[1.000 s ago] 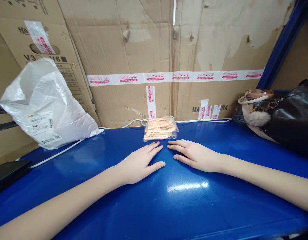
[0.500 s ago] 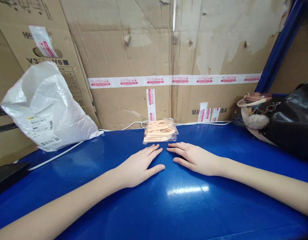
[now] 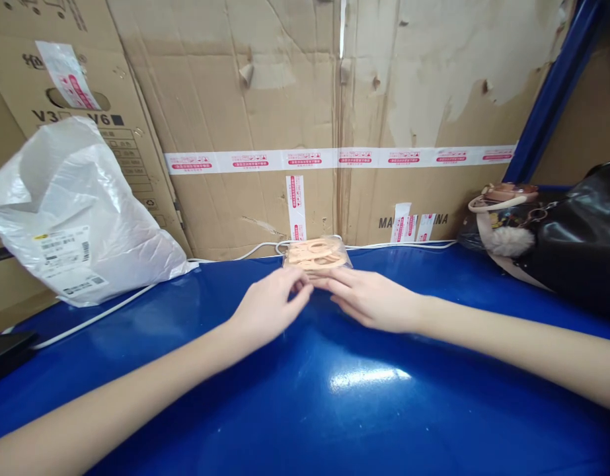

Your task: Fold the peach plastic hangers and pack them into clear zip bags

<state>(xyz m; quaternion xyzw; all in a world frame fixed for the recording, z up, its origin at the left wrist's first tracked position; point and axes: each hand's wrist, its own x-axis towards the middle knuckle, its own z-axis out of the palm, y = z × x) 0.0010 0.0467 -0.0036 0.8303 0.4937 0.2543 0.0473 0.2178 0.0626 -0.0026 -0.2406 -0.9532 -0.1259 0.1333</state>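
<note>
A clear plastic packet of flat, pale peach-coloured pieces with oval cut-outs (image 3: 317, 250) lies at the back of the blue tabletop, against the cardboard. My left hand (image 3: 267, 304) is at its front left edge, fingers bent and the thumb a little apart from them. Coming from the right, my right hand (image 3: 379, 299) stretches its fingers across the packet's front edge. The fingertips of both hands nearly meet there and overlap the packet in view; whether they press on it I cannot tell. Neither hand visibly holds anything.
On the left leans a white plastic mailing bag (image 3: 81, 211), with a dark flat object (image 3: 10, 354) below it. A white cable (image 3: 255, 250) runs along the back. Large cardboard sheets (image 3: 235, 99) stand behind. A black bag (image 3: 572, 244) and a lidded cup (image 3: 507, 193) are at right.
Both hands have moved forward to the packet's front edge and closer together. The left fingers have bent from nearly straight. The view has shifted slightly; the packet stays in place.
</note>
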